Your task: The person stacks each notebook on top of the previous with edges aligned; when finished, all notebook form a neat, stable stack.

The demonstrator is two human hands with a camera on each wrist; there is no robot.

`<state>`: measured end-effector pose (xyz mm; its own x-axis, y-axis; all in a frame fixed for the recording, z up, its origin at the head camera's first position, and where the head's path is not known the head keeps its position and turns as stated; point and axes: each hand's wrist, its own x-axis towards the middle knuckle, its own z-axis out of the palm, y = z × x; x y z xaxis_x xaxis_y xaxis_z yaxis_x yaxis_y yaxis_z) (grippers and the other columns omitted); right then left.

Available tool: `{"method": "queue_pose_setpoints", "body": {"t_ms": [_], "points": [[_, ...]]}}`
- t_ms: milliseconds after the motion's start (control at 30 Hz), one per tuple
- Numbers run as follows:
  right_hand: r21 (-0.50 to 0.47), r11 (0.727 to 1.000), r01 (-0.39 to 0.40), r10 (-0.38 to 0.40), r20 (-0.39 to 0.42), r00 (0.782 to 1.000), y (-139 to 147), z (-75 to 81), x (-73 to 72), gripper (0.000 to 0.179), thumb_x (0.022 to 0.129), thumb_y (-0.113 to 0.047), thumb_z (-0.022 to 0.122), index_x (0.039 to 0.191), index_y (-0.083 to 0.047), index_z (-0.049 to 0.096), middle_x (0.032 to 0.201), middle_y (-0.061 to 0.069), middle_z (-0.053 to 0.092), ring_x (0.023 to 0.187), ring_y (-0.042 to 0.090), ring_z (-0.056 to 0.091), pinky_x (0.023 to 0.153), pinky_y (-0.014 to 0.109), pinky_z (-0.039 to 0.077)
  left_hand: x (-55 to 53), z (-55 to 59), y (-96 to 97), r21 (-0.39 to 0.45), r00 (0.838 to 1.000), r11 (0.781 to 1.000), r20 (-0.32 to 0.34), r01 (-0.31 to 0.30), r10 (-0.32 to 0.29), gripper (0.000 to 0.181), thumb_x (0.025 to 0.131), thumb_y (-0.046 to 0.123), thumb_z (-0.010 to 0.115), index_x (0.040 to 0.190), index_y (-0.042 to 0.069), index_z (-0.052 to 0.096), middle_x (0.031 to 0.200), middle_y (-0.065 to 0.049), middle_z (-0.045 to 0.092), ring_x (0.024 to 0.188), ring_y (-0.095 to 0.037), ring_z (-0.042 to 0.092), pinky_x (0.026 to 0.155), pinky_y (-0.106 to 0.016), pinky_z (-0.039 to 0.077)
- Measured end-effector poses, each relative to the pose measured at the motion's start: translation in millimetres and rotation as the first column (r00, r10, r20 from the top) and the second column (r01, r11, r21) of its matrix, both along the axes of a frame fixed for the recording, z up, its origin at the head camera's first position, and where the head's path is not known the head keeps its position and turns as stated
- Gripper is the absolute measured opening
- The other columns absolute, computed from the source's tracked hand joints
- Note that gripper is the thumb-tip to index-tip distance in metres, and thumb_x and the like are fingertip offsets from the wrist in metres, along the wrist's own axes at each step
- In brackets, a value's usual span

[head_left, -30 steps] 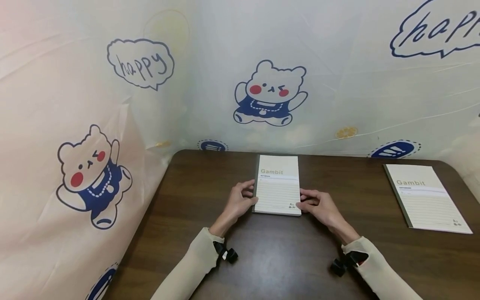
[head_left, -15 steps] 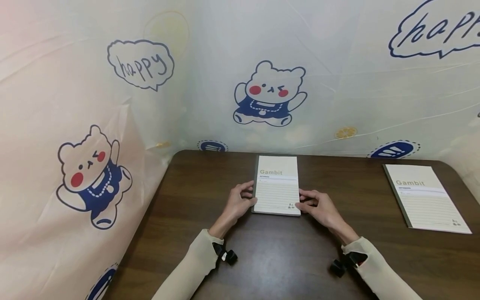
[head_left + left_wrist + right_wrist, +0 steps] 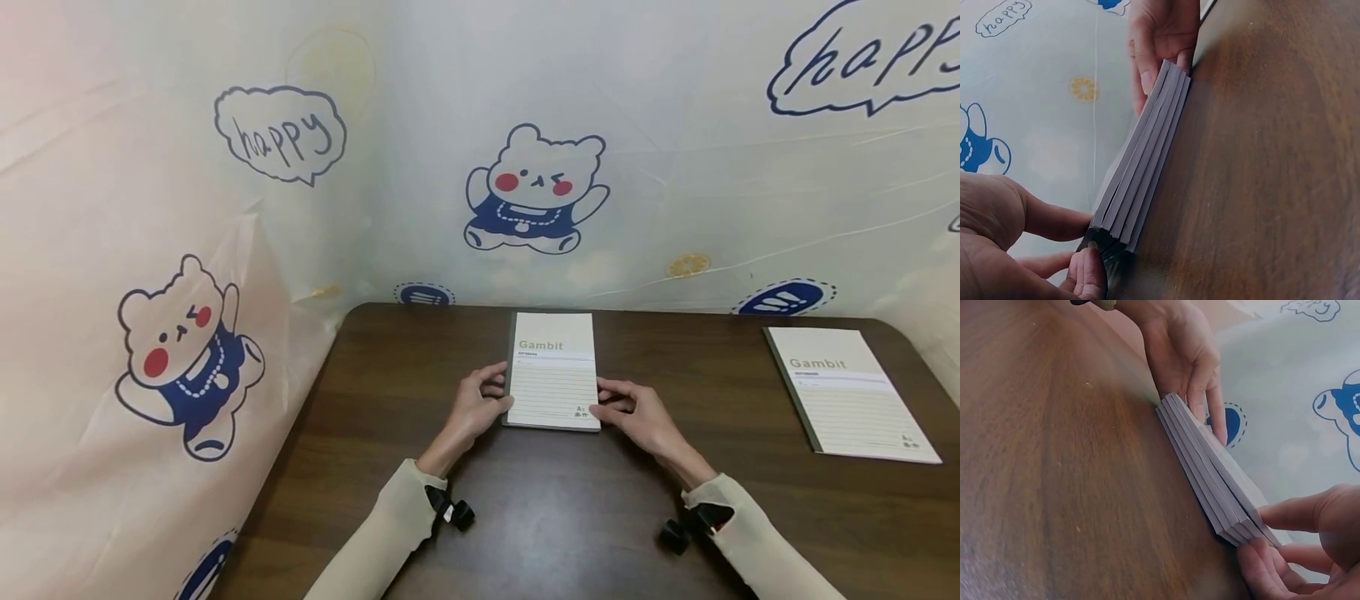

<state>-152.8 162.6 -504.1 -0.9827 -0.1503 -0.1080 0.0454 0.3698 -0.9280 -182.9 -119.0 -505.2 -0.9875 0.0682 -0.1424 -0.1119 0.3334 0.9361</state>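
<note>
A stack of several notebooks (image 3: pixel 555 375) lies near the table's back edge, a white "Gambit" cover on top and a dark spine at its left. In both wrist views its page edges (image 3: pixel 1144 156) show in layers, roughly even. My left hand (image 3: pixel 476 402) holds the spine side by the near corner, fingers bent and thumb at the edge. Opposite, my right hand (image 3: pixel 637 412) holds the right side (image 3: pixel 1241 528) the same way, thumb by the near corner. Some fingers of each hand are partly hidden against the stack.
Another "Gambit" notebook (image 3: pixel 855 392) lies apart on the right of the brown wooden table (image 3: pixel 540 517), slightly slanted. Behind and to the left hangs a pale curtain (image 3: pixel 420 183) printed with bears and "happy" bubbles. Each sleeve carries a small black wrist camera (image 3: pixel 459 514).
Hands and notebook stack keep the same places against each other. Only a slight shift of the head view shows.
</note>
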Motion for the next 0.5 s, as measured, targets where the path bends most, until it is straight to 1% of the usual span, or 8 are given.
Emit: {"method": "queue_pose_setpoints", "body": {"t_ms": [133,200,300,367,400,467,500], "points": [[-0.045,0.999,0.004,-0.002,0.036,0.999,1.2,0.0,-0.8,0.056,0.098,-0.013,0.073,0.147,0.005,0.054,0.123,0.026,0.064,0.09,0.01,0.07,0.075,0.022,0.059,-0.9,0.2,-0.1,-0.001,1.0,1.0,0.004,-0.003,0.003,0.063,0.086,-0.002,0.075,0.146,0.01,0.06,0.127,-0.018,0.062,0.107,-0.028,0.063,0.082,-0.029,0.053],[-0.07,0.998,0.005,-0.002,0.04,0.999,2.5,-0.2,-0.3,0.053,0.1,-0.013,0.07,0.147,0.005,0.054,0.122,0.026,0.065,0.089,0.009,0.07,0.077,0.024,0.061,-0.3,1.3,-0.1,-0.005,1.0,1.0,0.002,-0.008,0.008,0.064,0.086,0.0,0.076,0.146,0.011,0.059,0.127,-0.018,0.063,0.107,-0.028,0.064,0.083,-0.03,0.053],[-0.096,0.995,-0.005,0.007,0.025,1.0,6.8,0.7,2.3,0.049,0.103,-0.012,0.066,0.146,0.007,0.054,0.12,0.028,0.066,0.09,0.012,0.071,0.08,0.027,0.063,2.4,5.8,0.7,-0.039,0.999,0.999,-0.031,-0.019,0.018,0.063,0.086,0.005,0.079,0.146,0.011,0.06,0.126,-0.017,0.065,0.106,-0.029,0.066,0.083,-0.033,0.055],[-0.095,0.995,-0.007,0.008,0.011,1.0,11.1,2.7,5.1,0.046,0.103,-0.013,0.065,0.144,0.006,0.056,0.118,0.027,0.067,0.091,0.015,0.072,0.08,0.028,0.063,5.2,10.8,2.4,-0.077,0.997,0.997,-0.08,-0.023,0.016,0.059,0.088,0.008,0.08,0.144,0.009,0.061,0.124,-0.017,0.067,0.105,-0.029,0.067,0.084,-0.037,0.057],[-0.094,0.995,-0.013,0.013,0.001,1.0,13.6,4.1,6.6,0.045,0.103,-0.013,0.065,0.143,0.006,0.056,0.118,0.027,0.067,0.092,0.017,0.073,0.08,0.028,0.063,6.6,13.4,3.4,-0.102,0.993,0.994,-0.116,-0.022,0.01,0.057,0.088,0.008,0.08,0.142,0.008,0.062,0.123,-0.017,0.067,0.104,-0.03,0.067,0.085,-0.039,0.058],[-0.076,0.997,-0.025,0.023,-0.023,0.999,19.7,6.9,9.6,0.043,0.104,-0.013,0.065,0.142,0.006,0.057,0.117,0.027,0.067,0.092,0.019,0.074,0.079,0.028,0.064,9.3,18.5,6.3,-0.153,0.982,0.988,-0.187,-0.02,-0.009,0.052,0.089,0.008,0.08,0.138,0.007,0.065,0.121,-0.017,0.068,0.102,-0.031,0.068,0.088,-0.043,0.059],[-0.061,0.998,-0.03,0.028,-0.036,0.999,22.9,8.2,11.1,0.043,0.104,-0.014,0.065,0.141,0.006,0.058,0.117,0.027,0.068,0.092,0.02,0.074,0.079,0.028,0.064,10.5,20.1,7.9,-0.182,0.974,0.983,-0.224,-0.013,-0.029,0.048,0.09,0.008,0.08,0.136,0.006,0.066,0.12,-0.018,0.068,0.102,-0.031,0.067,0.09,-0.045,0.059]]}}
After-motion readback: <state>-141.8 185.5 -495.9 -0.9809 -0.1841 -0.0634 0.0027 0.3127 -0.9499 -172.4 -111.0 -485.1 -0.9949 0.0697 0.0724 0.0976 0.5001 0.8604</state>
